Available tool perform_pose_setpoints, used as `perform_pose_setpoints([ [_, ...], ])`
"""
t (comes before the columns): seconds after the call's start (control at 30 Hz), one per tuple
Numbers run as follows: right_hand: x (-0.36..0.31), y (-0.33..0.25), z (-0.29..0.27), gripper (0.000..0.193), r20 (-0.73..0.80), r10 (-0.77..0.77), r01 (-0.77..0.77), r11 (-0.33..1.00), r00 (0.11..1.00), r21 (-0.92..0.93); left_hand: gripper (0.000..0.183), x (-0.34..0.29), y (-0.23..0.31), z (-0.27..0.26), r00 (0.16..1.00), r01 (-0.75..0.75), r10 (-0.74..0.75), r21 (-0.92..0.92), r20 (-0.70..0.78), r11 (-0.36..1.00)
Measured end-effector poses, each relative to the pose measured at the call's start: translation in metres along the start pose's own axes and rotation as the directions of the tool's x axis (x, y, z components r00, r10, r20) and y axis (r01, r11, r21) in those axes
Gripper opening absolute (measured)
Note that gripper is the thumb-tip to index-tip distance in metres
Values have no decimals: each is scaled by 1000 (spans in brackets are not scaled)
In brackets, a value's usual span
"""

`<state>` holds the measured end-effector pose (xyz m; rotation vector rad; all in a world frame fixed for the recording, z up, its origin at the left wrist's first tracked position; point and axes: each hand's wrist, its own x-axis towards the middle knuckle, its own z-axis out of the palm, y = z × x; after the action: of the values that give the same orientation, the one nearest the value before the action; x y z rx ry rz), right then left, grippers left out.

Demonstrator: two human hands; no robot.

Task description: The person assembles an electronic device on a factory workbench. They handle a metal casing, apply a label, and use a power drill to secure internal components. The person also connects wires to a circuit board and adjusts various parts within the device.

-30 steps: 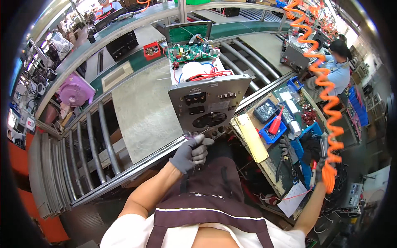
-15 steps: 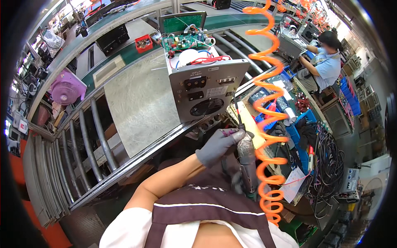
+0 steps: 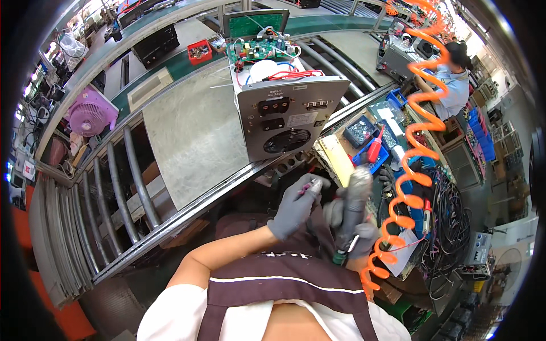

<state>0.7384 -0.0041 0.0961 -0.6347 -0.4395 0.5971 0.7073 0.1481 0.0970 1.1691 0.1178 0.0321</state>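
Observation:
My left hand [image 3: 294,209], in a grey glove, is raised in front of my apron with its fingers pinched together. Something small, pale and purplish shows at the fingertips, too small to name. Blurred by motion, my gloved right hand [image 3: 364,240] grips an air screwdriver [image 3: 354,207], its taped body standing nearly upright; its bit cannot be made out. Beyond both hands stands a grey metal power unit [image 3: 290,120] with sockets and a round fan grille on its panel. A green circuit board [image 3: 264,52] lies exposed on top of it.
An orange coiled hose [image 3: 421,148] hangs down on the right. Blue bins [image 3: 372,162], a red-handled tool [image 3: 375,146] and bundled black cables [image 3: 449,227] crowd the right-hand bench. Left are a metal plate [image 3: 193,136], rollers [image 3: 139,179] and a pink fan [image 3: 90,116]. A co-worker [image 3: 449,85] sits far right.
The air screwdriver has moved right, away from my left hand and the unit's panel. My left hand has dropped slightly left and toward me. The orange hose has swung right.

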Motion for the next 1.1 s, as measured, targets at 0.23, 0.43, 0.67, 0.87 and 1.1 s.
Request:
perform_pose_setpoints([
  [0.23, 28, -8, 17, 89, -137, 44, -53, 996, 990, -66, 28, -14, -19, 6, 950, -216, 151, 228, 272, 949],
  [0.43, 32, 6, 24, 94, -180, 165, -196, 965, 970, -173, 21, -13, -14, -14, 872, 485, -452, -208, 185, 850],
  [0.67, 12, -29, 8, 75, -19, 313, -313, 950, 950, 8, 26, 8, 25, -62, 997, 63, -75, -368, -17, 928],
  [0.87, 11, -28, 35, 84, -73, 522, -527, 836, 850, -151, 37, 53, 40, -71, 995, 92, -54, -600, 80, 794],
  [1.1, 29, -16, 33, 70, -65, 503, -506, 847, 862, -164, 37, 73, 66, -52, 999, 12, -30, -515, -26, 857],
])
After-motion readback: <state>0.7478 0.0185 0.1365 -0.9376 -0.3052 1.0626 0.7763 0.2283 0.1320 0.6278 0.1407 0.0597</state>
